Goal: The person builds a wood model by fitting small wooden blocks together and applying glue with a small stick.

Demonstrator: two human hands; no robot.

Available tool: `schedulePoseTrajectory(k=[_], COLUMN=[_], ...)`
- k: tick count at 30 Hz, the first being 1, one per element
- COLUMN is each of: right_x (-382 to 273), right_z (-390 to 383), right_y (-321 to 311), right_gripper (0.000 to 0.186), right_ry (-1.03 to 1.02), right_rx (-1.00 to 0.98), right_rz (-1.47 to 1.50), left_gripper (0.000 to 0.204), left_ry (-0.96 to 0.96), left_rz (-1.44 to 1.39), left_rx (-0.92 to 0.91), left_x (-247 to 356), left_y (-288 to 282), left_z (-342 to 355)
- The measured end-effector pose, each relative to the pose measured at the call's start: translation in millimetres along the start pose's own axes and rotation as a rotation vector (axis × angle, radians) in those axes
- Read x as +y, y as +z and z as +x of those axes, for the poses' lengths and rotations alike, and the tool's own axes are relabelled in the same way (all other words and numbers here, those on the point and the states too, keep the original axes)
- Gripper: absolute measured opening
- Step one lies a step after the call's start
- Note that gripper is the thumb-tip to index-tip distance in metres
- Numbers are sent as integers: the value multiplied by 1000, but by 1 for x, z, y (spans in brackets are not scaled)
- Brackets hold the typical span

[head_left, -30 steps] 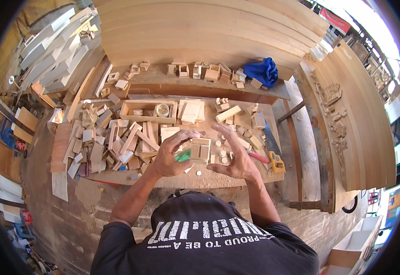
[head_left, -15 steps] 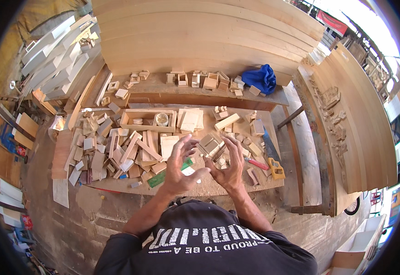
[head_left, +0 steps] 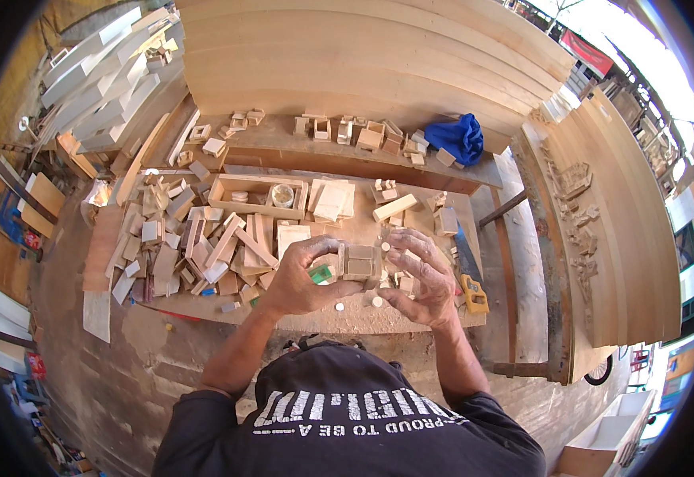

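Observation:
My left hand [head_left: 305, 274] grips a small boxy wooden piece [head_left: 361, 264] from its left side, thumb below and fingers above. The piece is pale wood with a raised square part, held over the workbench. My right hand [head_left: 426, 278] is beside its right end, fingers and thumb curved and apart. I cannot tell whether it touches the piece. A small round pale disc [head_left: 386, 247] shows by the right fingertips, and another disc [head_left: 377, 302] by the right thumb; whether they are joined to the piece is unclear. A third disc [head_left: 340, 307] lies on the bench.
Wooden offcuts [head_left: 164, 270] are heaped on the bench's left. Behind them stands an open wooden box [head_left: 220, 193] with a round container [head_left: 282, 195]. A yellow-handled saw [head_left: 474, 294] lies at the right edge. Small wooden boxes [head_left: 371, 133] and a blue cloth [head_left: 458, 139] sit on the back shelf.
Both hands were raised with fingers spread above the boxy piece on the bench. Now the left hand has closed on it, and the right hand has moved slightly right. The view has shifted slightly.

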State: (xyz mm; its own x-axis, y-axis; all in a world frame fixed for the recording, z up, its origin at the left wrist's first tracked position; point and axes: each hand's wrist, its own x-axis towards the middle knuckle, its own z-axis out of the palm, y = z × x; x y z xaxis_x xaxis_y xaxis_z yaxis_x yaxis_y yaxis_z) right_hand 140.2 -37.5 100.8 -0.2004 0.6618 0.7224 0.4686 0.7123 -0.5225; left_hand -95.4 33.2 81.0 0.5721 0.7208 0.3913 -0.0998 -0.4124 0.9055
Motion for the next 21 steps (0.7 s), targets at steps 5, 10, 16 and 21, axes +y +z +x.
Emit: schedulePoseTrajectory(k=[5,10,16,21], right_x=[-9,-9,-8,-8], right_z=[20,23,23,22], right_y=[-4,4,7,10], right_gripper=[50,46,44,44], right_ry=[-107,-159,-198,-195], right_rx=[-141,-154,-176,-173], right_rz=[-16,-6,-14,-6], left_gripper=[43,44,43,44], left_ry=[-22,-55,-66,-111], left_rz=[43,17,-52,-137], left_rx=[-101,-153,-129,-119], left_x=[17,27,20,17], left_y=[-11,-12,-13,-13], left_z=[7,7,1,-3])
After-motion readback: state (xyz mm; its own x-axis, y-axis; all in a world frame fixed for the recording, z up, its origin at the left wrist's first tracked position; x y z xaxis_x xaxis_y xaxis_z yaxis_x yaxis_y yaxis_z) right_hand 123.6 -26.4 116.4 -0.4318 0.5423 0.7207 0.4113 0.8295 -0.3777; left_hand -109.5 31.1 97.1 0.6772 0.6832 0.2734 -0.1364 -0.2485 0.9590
